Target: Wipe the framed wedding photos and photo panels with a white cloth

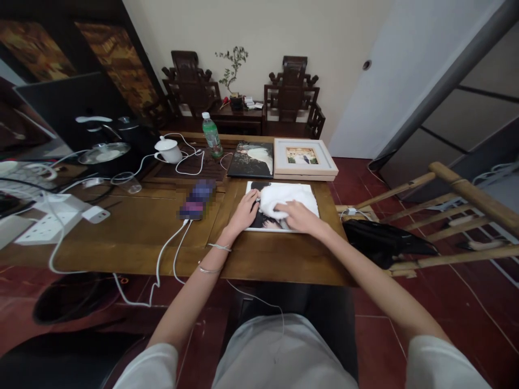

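A flat photo panel [256,222] with a dark and white picture lies on the wooden table in front of me. My left hand [245,210] rests flat along its left edge, fingers stretched out. In my right hand [300,217] is a bunched white cloth [271,200], pressed onto the panel's surface. The cloth and the fingers hide part of the picture. Just beyond the panel lie a dark photo album or panel [252,160] and a white picture frame [284,147], which sits on another frame.
Left of my arms, a phone [197,200] is plugged into white cables. A green-labelled bottle [211,135], a lidded white cup [168,150], a clear plastic cup [126,183] and a power strip [51,221] stand farther off. A bamboo chair [458,178] stands to the right.
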`<act>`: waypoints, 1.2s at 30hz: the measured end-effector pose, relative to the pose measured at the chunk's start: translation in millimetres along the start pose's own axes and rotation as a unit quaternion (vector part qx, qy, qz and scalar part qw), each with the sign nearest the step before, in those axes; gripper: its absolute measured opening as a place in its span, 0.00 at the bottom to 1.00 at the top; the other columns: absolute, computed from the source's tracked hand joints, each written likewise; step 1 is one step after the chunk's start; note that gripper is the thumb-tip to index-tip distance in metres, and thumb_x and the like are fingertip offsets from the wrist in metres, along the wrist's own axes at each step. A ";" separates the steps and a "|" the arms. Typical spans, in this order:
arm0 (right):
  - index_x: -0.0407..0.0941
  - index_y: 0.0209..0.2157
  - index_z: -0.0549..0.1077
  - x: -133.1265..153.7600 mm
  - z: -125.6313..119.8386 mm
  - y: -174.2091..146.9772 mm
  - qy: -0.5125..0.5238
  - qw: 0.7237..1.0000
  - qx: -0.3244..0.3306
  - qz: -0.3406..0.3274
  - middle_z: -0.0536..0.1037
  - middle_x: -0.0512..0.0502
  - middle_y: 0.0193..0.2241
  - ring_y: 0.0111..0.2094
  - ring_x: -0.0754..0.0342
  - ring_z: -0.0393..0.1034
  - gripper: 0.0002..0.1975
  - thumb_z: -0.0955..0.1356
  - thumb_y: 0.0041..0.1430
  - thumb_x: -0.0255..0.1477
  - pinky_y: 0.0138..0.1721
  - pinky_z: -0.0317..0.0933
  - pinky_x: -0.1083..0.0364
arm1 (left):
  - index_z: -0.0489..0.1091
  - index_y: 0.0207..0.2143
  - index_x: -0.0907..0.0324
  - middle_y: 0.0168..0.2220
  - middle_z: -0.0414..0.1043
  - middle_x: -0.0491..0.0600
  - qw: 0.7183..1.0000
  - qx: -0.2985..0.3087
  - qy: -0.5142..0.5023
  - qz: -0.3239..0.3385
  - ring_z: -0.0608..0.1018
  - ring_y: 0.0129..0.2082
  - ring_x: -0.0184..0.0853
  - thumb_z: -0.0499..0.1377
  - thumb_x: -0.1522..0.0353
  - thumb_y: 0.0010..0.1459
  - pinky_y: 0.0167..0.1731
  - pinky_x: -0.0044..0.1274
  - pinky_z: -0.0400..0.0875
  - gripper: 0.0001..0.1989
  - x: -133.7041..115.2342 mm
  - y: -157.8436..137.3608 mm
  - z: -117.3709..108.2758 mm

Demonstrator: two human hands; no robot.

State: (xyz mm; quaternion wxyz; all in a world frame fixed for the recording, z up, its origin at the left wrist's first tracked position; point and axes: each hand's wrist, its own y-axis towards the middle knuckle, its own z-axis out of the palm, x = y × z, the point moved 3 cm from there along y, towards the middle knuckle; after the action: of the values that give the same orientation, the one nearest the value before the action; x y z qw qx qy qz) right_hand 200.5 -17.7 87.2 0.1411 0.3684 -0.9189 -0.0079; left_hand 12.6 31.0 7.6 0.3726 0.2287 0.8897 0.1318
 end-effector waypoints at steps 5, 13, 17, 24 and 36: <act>0.42 0.43 0.74 -36.9 -9.6 56.6 0.041 0.999 -0.011 0.030 0.79 0.40 0.39 0.38 0.48 0.71 0.23 0.60 0.47 0.16 0.38 0.59 0.57 | 0.61 0.58 0.61 0.62 0.59 0.57 1.000 -0.006 0.006 0.001 0.59 0.63 0.41 0.47 0.66 0.63 0.62 0.38 0.52 0.22 1.9 0.3 -0.1; 0.42 0.43 0.74 -40.0 -8.1 62.3 0.046 0.998 -0.030 0.037 0.79 0.40 0.39 0.38 0.48 0.72 0.22 0.60 0.48 0.16 0.38 0.59 0.57 | 0.61 0.59 0.61 0.62 0.59 0.56 1.000 0.006 0.004 -0.007 0.59 0.63 0.41 0.46 0.67 0.63 0.63 0.38 0.52 0.22 0.5 0.2 -2.6; 0.42 0.46 0.72 -7.3 3.2 17.7 0.006 1.000 -0.017 0.013 0.77 0.36 0.43 0.45 0.45 0.70 0.26 0.58 0.46 0.14 0.47 0.59 0.48 | 0.61 0.59 0.61 0.62 0.59 0.55 1.000 0.003 0.005 -0.004 0.60 0.63 0.40 0.45 0.69 0.63 0.63 0.37 0.52 0.22 1.8 0.2 -1.9; 0.43 0.49 0.70 43.7 24.6 -62.9 -0.007 0.999 0.030 -0.030 0.67 0.32 0.56 0.60 0.44 0.56 0.30 0.58 0.44 0.12 0.59 0.45 0.37 | 0.61 0.58 0.64 0.62 0.59 0.58 1.000 0.009 0.010 -0.014 0.59 0.63 0.40 0.45 0.69 0.63 0.63 0.36 0.51 0.22 -0.4 0.9 -2.0; 0.43 0.51 0.69 -14.5 9.4 31.9 -0.030 0.998 -0.020 0.047 0.74 0.36 0.48 0.52 0.41 0.66 0.28 0.58 0.49 0.13 0.52 0.56 0.40 | 0.63 0.57 0.66 0.61 0.60 0.58 1.000 -0.003 -0.014 -0.005 0.61 0.63 0.40 0.44 0.66 0.64 0.63 0.36 0.52 0.23 -1.7 1.5 -4.3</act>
State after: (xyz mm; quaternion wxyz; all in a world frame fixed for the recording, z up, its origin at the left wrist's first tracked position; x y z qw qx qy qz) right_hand 186.5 14.6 78.3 0.1214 0.3213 -0.9387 -0.0307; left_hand 11.0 31.2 12.2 0.3865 0.2248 0.8851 0.1292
